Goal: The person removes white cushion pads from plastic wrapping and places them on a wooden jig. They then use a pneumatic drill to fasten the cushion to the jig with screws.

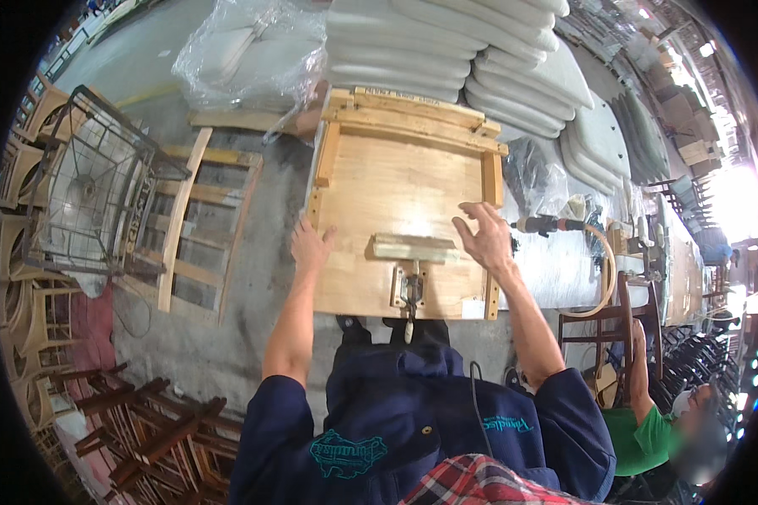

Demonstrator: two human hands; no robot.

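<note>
A wooden jig board (396, 181) with raised wooden rails lies in front of me. My left hand (312, 246) rests at the board's left edge, its fingers loosely spread and holding nothing. At the right rail (492, 181) is my right hand (487, 240), fingers apart; nothing shows in its grip. Between my hands a pale padded bar (414, 247) sits crosswise on the board. It is joined to a toggle clamp (411, 288) mounted near the front edge, whose handle points towards me. Just right of my right hand lies a power driver (546, 225) on a hose.
Stacked grey pads (400, 50) rise behind the board. Plastic-wrapped pads (248, 59) stand at the far left, near a wooden pallet (198, 219) and a metal frame cart (101, 181). Dark wooden chair frames (156, 433) fill the lower left. A person in green (644, 438) handles a chair at right.
</note>
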